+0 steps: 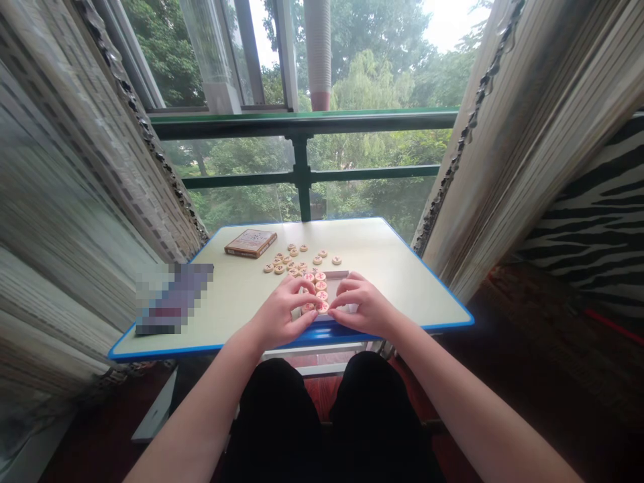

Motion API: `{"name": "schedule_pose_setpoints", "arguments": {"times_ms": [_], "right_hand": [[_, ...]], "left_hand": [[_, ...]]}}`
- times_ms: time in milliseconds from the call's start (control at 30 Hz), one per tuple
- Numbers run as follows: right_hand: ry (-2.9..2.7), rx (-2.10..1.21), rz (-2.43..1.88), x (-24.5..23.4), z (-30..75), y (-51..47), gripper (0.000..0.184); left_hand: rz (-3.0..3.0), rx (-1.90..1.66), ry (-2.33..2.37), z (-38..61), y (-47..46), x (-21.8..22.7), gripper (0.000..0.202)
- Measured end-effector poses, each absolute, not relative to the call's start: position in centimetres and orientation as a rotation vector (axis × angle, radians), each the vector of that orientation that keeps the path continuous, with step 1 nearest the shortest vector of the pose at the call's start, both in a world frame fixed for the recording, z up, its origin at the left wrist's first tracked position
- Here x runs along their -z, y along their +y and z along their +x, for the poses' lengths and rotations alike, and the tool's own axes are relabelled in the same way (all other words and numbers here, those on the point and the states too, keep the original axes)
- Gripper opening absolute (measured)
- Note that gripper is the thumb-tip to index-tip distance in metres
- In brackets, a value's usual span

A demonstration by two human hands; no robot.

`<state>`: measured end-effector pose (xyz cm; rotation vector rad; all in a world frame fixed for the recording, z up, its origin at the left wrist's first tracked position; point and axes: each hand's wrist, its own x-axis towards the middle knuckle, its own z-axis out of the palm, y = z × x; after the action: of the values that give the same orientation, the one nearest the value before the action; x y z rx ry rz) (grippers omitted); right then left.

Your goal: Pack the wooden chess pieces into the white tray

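Both my hands rest at the near edge of a pale table (402, 268) with a blue rim. Between them stands a small open tray (336, 275) holding round wooden chess discs (320, 287) in a column. My left hand (282, 314) curls its fingers onto the discs at the tray's left side. My right hand (361, 306) has its fingers bent and pinched at the nearest disc (323, 307). Several more loose discs (292, 261) lie scattered just beyond the tray.
A flat brown box (250, 242) lies at the far left of the table. A blurred dark object (171, 298) sits at the left edge. Curtains hang close on both sides, a window railing (302, 124) is behind. My knees are under the table.
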<state>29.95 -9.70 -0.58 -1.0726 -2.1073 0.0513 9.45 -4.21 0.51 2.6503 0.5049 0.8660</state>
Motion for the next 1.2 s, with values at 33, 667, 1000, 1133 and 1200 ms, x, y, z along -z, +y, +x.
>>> {"name": "schedule_pose_setpoints", "arguments": {"times_ms": [33,667,1000,1133,1200], "right_hand": [[-2.105,-0.049,-1.074,0.58,29.93,-9.69,0.01],[-2.104,-0.161,-1.159,0.45,30.11,-9.31,0.012],[-2.115,-0.203,-1.156,0.39,30.17,-9.26,0.011],[-2.094,-0.208,-1.141,0.47,30.21,-9.17,0.012],[-2.076,-0.207,-1.141,0.43,30.23,-9.14,0.012]], "left_hand": [[2.653,-0.854,0.503,9.45,-4.2,-0.5,0.021],[2.671,-0.851,0.493,9.42,-3.48,0.18,0.018],[2.679,-0.852,0.495,9.32,-3.48,0.12,0.016],[2.672,-0.88,0.488,9.33,-3.51,0.02,0.016],[2.652,-0.928,0.491,9.36,-3.49,0.04,0.016]]}}
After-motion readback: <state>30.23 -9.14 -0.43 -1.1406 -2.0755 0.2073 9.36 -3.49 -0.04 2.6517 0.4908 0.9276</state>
